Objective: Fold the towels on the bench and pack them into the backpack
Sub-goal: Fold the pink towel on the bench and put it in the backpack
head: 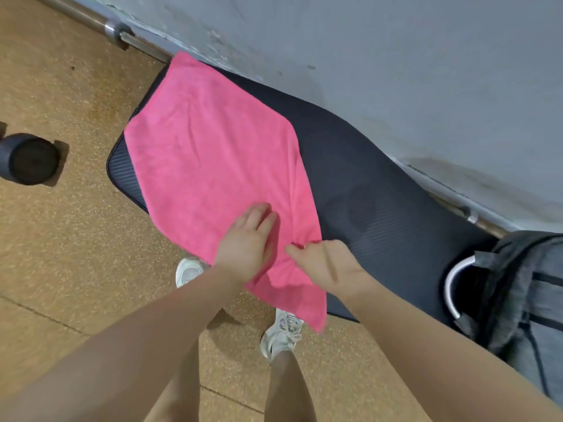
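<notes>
From the head camera I saw the pink towel [213,159] spread open and lying aslant across the dark padded surface [365,184], its near corner hanging over the front edge above the floor [61,86]. My left hand [248,243] lay flat on the cloth near that near end, fingers straight and together, pressing it down and holding nothing. My right hand [323,264] was just beside it, palm turned up, with thumb and fingers pinched on a bunched fold at the towel's right edge; the fingertips were curled under the cloth, so I could not tell how much fabric they held. Creases ran out from that pinch toward the far end of the towel.

The grey backpack [527,293] sat at the right end of the surface, well apart from the towel, with its dark mouth open toward the towel and a white curved strip [451,284] showing at the opening. A metal bar [122,32] ran along the foot of the grey wall [396,56] behind. On the floor to the left stood a dark dumbbell [29,158]. My two white shoes [281,333] showed below the towel's hanging corner.
</notes>
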### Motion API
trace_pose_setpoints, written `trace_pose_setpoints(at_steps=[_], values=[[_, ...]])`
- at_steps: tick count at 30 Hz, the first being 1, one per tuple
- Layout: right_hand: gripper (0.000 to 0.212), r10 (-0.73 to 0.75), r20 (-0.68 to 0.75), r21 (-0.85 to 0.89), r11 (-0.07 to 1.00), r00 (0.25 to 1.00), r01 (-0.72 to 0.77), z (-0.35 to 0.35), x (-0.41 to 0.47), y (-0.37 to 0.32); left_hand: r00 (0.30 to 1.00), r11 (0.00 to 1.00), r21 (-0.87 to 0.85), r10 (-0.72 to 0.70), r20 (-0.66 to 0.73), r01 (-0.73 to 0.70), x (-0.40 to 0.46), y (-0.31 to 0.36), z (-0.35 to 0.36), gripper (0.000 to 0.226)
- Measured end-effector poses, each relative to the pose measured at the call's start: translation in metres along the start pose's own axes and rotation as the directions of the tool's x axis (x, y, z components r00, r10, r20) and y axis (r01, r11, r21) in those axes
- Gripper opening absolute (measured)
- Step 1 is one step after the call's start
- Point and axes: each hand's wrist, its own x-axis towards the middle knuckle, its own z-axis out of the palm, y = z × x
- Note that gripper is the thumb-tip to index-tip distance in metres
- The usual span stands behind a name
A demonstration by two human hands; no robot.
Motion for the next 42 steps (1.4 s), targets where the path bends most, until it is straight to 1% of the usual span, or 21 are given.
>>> trace_pose_setpoints(at_steps=[2,4,5,7,9,11,12,15,18,20,21,23,24,27,29,30,32,34,36,39,42], values=[[0.028,0.052,-0.06,-0.037,0.998,0.997,-0.055,0.0,-0.006,0.012,0.994,0.998,0.052,-0.032,0.109,0.026,-0.005,0.002,0.005,0.077],[0.02,0.095,0.04,0.089,0.991,0.995,-0.098,-0.001,-0.02,0.03,0.97,0.982,0.182,-0.09,0.226,0.049,-0.009,0.006,0.006,0.103],[0.015,0.129,0.116,0.185,0.971,0.985,-0.149,-0.002,-0.029,0.041,0.966,0.974,0.22,-0.11,0.236,0.057,-0.011,0.01,0.007,0.109],[0.005,0.229,0.151,0.387,0.881,0.962,-0.271,-0.005,-0.048,0.066,0.972,0.971,0.227,-0.118,0.202,0.071,-0.011,0.019,0.009,0.114],[0.016,0.36,0.161,0.524,0.758,0.919,-0.389,-0.011,-0.06,0.084,0.982,0.965,0.26,-0.089,0.165,0.044,-0.006,0.031,0.012,0.114],[0.027,0.49,0.176,0.58,0.649,0.854,-0.492,-0.012,-0.061,0.097,0.987,0.951,0.31,-0.04,0.153,-0.009,0.001,0.044,0.016,0.113],[0.027,0.538,0.178,0.592,0.61,0.824,-0.527,-0.011,-0.06,0.103,0.986,0.947,0.321,-0.023,0.165,-0.032,0.005,0.052,0.018,0.112],[0.003,0.629,0.158,0.528,0.597,0.761,-0.604,-0.011,-0.06,0.117,0.972,0.937,0.337,0.006,0.234,-0.087,0.016,0.066,0.025,0.109],[0.031,0.671,0.134,0.312,0.67,0.73,-0.673,-0.011,-0.066,0.126,0.951,0.948,0.288,0.047,0.305,-0.139,0.023,0.069,0.024,0.107],[0.039,0.699,0.099,0.12,0.698,0.708,-0.706,-0.013,-0.068,0.125,0.935,0.959,0.218,0.101,0.339,-0.182,0.025,0.063,0.018,0.101],[0.041,0.714,0.078,0.081,0.691,0.696,-0.718,-0.017,-0.067,0.121,0.932,0.963,0.18,0.133,0.336,-0.202,0.026,0.058,0.012,0.095],[0.039,0.711,0.018,0.115,0.697,0.703,-0.707,-0.029,-0.058,0.108,0.946,0.974,0.118,0.152,0.287,-0.192,0.025,0.046,-0.001,0.08],[0.038,0.687,0.001,0.181,0.715,0.727,-0.676,-0.037,-0.049,0.099,0.96,0.985,0.083,0.129,0.248,-0.154,0.024,0.038,-0.008,0.073],[0.036,0.507,0.039,0.387,0.787,0.861,-0.481,-0.065,-0.008,0.06,0.993,0.999,-0.028,0.028,0.117,-0.025,0.017,0.004,-0.04,0.058],[0.035,0.371,0.018,0.436,0.833,0.928,-0.342,-0.08,0.027,0.032,0.999,0.998,-0.054,-0.031,0.023,0.033,0.013,-0.029,-0.061,0.055],[0.035,0.331,-0.019,0.453,0.844,0.943,-0.287,-0.088,0.046,0.02,0.996,0.994,-0.067,-0.083,-0.028,0.081,0.011,-0.046,-0.072,0.055],[0.033,0.303,-0.107,0.506,0.836,0.947,-0.21,-0.104,0.086,-0.003,0.964,0.969,-0.085,-0.242,-0.113,0.233,0.009,-0.079,-0.093,0.054],[0.03,0.31,-0.149,0.564,0.807,0.939,-0.176,-0.12,0.126,-0.023,0.906,0.925,-0.11,-0.379,-0.191,0.364,0.008,-0.111,-0.106,0.054],[0.031,0.318,-0.141,0.587,0.789,0.938,-0.18,-0.135,0.163,-0.038,0.849,0.866,-0.185,-0.495,-0.184,0.464,0.011,-0.139,-0.113,0.06],[0.032,0.387,-0.103,0.514,0.809,0.916,-0.284,-0.145,0.205,-0.048,0.832,0.815,-0.304,-0.544,-0.108,0.494,0.025,-0.172,-0.116,0.065],[0.033,0.444,-0.128,0.479,0.811,0.887,-0.337,-0.142,0.23,-0.051,0.839,0.814,-0.34,-0.533,-0.111,0.471,0.041,-0.188,-0.115,0.053]])
